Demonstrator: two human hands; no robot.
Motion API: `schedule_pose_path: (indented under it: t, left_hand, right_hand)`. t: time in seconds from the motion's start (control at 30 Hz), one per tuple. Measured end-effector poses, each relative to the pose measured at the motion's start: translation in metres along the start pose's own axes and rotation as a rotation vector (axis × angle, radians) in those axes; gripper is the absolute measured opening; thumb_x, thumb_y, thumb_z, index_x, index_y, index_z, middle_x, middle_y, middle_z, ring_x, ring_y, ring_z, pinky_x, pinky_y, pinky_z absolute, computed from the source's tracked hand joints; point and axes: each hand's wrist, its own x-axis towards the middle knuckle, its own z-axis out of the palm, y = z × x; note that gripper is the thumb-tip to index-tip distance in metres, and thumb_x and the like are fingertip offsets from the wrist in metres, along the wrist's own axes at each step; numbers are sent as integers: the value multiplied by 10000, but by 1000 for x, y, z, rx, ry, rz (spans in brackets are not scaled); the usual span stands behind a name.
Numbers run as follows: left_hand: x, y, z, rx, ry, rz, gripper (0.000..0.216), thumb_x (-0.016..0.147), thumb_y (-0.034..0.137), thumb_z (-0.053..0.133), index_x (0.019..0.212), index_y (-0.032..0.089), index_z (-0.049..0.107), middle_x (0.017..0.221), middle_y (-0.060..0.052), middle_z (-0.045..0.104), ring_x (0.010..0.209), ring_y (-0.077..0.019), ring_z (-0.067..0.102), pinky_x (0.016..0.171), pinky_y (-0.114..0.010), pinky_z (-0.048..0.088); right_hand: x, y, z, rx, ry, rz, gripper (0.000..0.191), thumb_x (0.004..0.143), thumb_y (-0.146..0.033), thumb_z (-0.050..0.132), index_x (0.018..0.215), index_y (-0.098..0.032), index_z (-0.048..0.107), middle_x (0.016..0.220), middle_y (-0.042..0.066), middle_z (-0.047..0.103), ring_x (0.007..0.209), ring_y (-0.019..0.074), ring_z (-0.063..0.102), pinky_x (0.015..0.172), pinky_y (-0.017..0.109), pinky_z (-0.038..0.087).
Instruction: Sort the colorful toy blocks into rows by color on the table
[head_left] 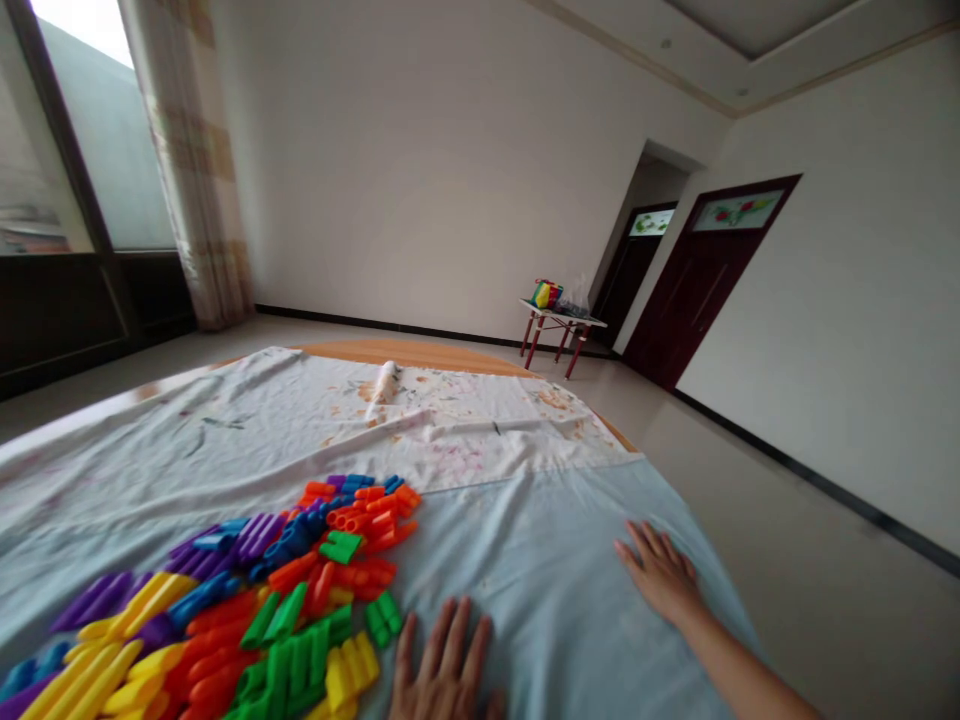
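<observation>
My left hand (442, 668) lies flat on the light blue cloth (540, 560), fingers stretched out and apart, holding nothing. Just left of it spreads a pile of plastic tube-shaped building pieces (300, 660) in orange, green, yellow, blue and purple. A yellow piece (351, 672) and a green piece (384, 618) are nearest to that hand, apart from the fingertips as far as I can see. Toward the table's right edge, my right hand (661, 572) rests palm down on the same cloth. Its fingers are extended and nothing is in them.
A white floral cloth (247, 430) covers the far part of the round wooden table (390, 350). Across the room stands a small table (562, 312) with a colourful bag (546, 294) and a clear plastic bag (576, 298). A curtained window is at left, dark red doors at right.
</observation>
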Motion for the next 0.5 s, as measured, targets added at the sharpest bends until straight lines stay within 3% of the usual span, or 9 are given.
schedule_pose_path:
  t: [0.13, 0.27, 0.37, 0.43, 0.5]
  left_hand:
    - [-3, 11, -23, -31, -20, -37, 509, 862, 480, 280, 1357, 361, 282, 1449, -31, 297, 1336, -253, 279, 1103, -572, 149]
    - [-3, 25, -36, -29, -51, -75, 512, 862, 477, 269, 1353, 341, 324, 1454, -30, 301, 1352, -249, 242, 1099, -595, 110]
    - [-1, 28, -40, -14, -53, -80, 525, 858, 479, 271, 1356, 324, 332, 1458, -32, 301, 1358, -236, 225, 1105, -582, 83]
    - [0, 28, -41, 3, -43, -73, 534, 855, 481, 269, 1357, 312, 336, 1459, -38, 303, 1360, -234, 222, 1106, -576, 69]
    - [1, 27, -40, 21, -29, -69, 540, 854, 483, 270, 1355, 297, 351, 1458, -50, 307, 1359, -236, 226, 1105, -573, 68]
  right_hand:
    - [-3, 10, -18, 15, -57, -87, 578, 879, -538, 235, 1401, -297, 298, 1482, -1, 256, 1365, 213, 201, 1081, 434, 203]
    - [-19, 10, -38, 9, -33, -14, 613, 883, -555, 236, 1408, -244, 290, 1483, 58, 247, 1364, 226, 200, 1089, 477, 149]
    - [-47, 31, -37, 11, 28, -43, 581, 894, -529, 230, 1409, -266, 285, 1493, 36, 220, 1375, 208, 164, 1100, 452, 135]
    - [-66, 49, -33, 23, -4, -83, 557, 896, -520, 232, 1401, -294, 298, 1487, 16, 240, 1371, 199, 180, 1099, 435, 159]
    - [-81, 63, -31, 14, -45, -12, 572, 891, -533, 236, 1395, -275, 317, 1477, 47, 266, 1362, 227, 209, 1084, 477, 175]
